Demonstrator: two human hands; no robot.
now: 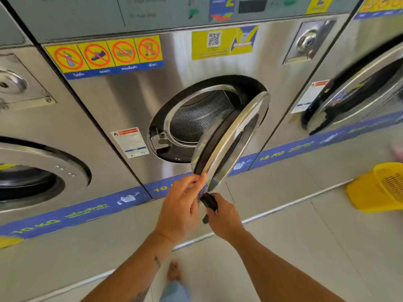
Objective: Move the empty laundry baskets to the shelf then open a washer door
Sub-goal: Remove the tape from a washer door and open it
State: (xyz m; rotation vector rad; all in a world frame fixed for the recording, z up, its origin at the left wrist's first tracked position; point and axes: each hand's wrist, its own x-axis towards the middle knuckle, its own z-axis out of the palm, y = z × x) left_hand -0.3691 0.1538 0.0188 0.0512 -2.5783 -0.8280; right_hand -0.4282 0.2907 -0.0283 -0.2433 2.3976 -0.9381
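Note:
The middle steel washer point(135, 99) has its round chrome door point(233, 136) swung partly open, hinged on the right, showing the perforated drum point(196, 114). My left hand point(181, 205) grips the door's lower rim. My right hand point(224, 216) is closed around the door's black handle point(209, 201). A yellow laundry basket point(379, 188) sits on the floor at the right edge, next to the washers.
More washers stand to the left point(32, 171) and right point(359, 94); the right one's door looks ajar. A blue capacity strip point(76, 214) runs along the fronts. Pale tiled floor point(305, 247) lies below, with my bare foot point(173, 271) on it.

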